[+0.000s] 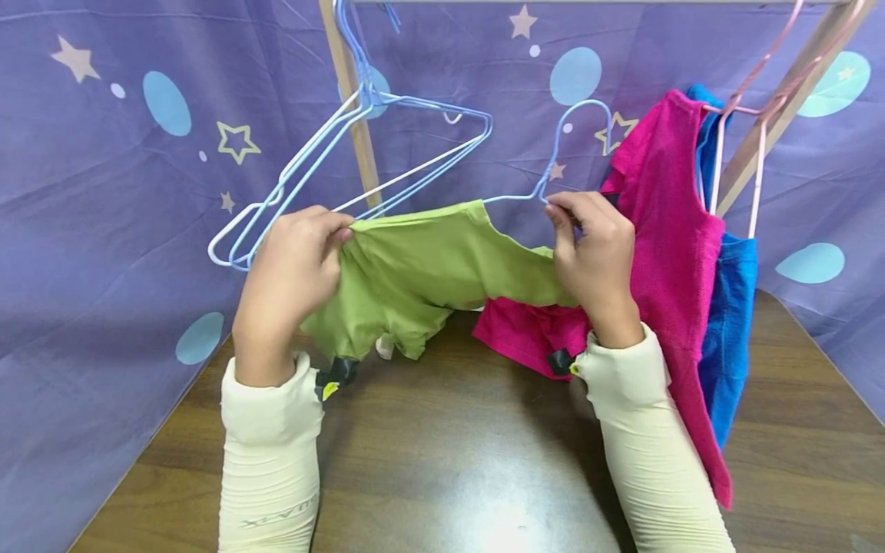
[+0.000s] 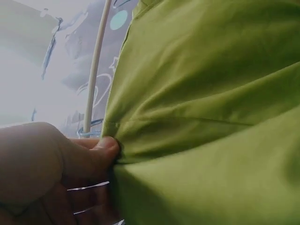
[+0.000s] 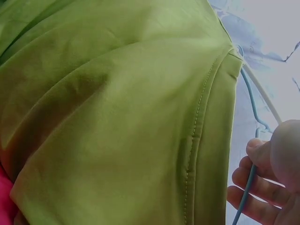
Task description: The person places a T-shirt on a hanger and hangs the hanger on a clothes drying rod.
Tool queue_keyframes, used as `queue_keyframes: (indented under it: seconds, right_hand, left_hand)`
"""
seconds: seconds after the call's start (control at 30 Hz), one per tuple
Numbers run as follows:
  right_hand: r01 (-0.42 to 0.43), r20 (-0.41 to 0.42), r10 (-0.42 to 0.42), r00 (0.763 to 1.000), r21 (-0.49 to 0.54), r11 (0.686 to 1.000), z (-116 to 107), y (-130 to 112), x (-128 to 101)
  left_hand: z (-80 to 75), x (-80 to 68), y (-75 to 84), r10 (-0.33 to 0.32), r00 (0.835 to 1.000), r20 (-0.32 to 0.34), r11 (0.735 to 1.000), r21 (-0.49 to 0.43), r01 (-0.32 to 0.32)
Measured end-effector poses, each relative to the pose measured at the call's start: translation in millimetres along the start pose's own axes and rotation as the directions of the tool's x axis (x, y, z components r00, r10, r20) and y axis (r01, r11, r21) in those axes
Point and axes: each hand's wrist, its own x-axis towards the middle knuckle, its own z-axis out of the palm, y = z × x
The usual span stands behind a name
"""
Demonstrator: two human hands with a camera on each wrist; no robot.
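A green sleeveless garment [image 1: 429,257] hangs above the table between both hands. My left hand [image 1: 290,269] pinches its upper left corner between thumb and fingers, and the left wrist view shows the thumb pressed on the cloth [image 2: 197,103]. A light blue wire hanger [image 1: 508,198] has one arm running into the garment's right-hand opening; the rest of that arm is hidden by the cloth. My right hand [image 1: 596,253] pinches the hanger just below its hook. In the right wrist view, the hanger wire [image 3: 244,194] passes along the fingers, beside the garment's stitched edge.
Several blue and white hangers [image 1: 366,100] hang bare from the rack at left. On pink hangers [image 1: 760,115] at right hang a magenta garment [image 1: 674,200] and a blue one [image 1: 729,322]. Magenta cloth [image 1: 532,330] shows low behind the green garment, above the wooden table [image 1: 449,445].
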Motion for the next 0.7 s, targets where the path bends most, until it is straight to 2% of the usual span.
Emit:
queue_keyframes:
  seconds: [0.13, 0.23, 0.4, 0.53, 0.7]
  right_hand:
    - [0.003, 0.012, -0.003, 1.000, 0.003, 1.000, 0, 0, 0]
    - [0.002, 0.016, -0.002, 1.000, 0.005, 1.000, 1, 0, -1]
    - [0.013, 0.023, -0.013, 1.000, 0.008, 1.000, 3, -2, -2]
    - [0.021, 0.033, -0.021, 0.999, 0.005, 1.000, 4, -3, -3]
    - [0.027, 0.037, -0.028, 0.999, 0.009, 1.000, 4, -3, -3]
  left_hand:
    - [6.9, 1.6, 8.5, 0.027, 0.999, -0.025, 1.000, -0.006, -0.028]
    - [14.7, 3.3, 16.4, 0.078, 0.996, -0.031, 0.997, -0.012, -0.079]
    - [29.1, 5.2, 28.7, 0.147, 0.987, -0.059, 0.989, 0.035, -0.145]
    - [38.3, 6.5, 33.5, 0.137, 0.987, -0.087, 0.989, 0.060, -0.133]
    - [37.4, 5.7, 31.2, 0.082, 0.994, -0.077, 0.995, 0.055, -0.078]
